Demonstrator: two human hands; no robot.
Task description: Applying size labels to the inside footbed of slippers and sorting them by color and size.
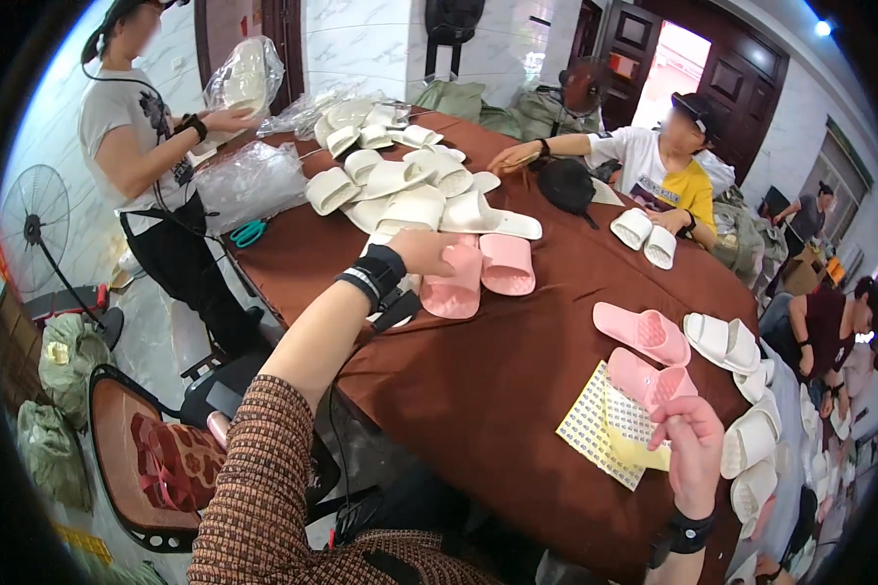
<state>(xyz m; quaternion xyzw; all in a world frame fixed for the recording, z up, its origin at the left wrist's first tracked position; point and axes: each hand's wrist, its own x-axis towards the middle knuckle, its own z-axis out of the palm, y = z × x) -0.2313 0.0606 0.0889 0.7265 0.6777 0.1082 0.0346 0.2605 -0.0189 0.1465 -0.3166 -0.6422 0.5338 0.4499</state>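
Observation:
My left hand (pixel 424 252) is closed on a pink slipper (pixel 453 291) at the near side of a heap of white slippers (pixel 415 205). Right beside it lies a second pink slipper (pixel 508 265). My right hand (pixel 691 450) is raised at the lower right, thumb and fingers pinched together; anything between them is too small to make out. Just left of that hand lie sheets of small printed stickers (pixel 605 429) on yellow backing. Two more pink slippers, one nearer (pixel 651 378) and one farther (pixel 644 331), rest at the sheets' far edge.
A brown cloth covers the table (pixel 498 390). White slippers (pixel 751 439) line its right edge. Clear plastic bags (pixel 254 185) and teal scissors (pixel 249 233) lie at the left. One co-worker (pixel 132 146) stands holding a bagged item; another (pixel 658 166) sits across. A chair (pixel 156 458) stands at my left.

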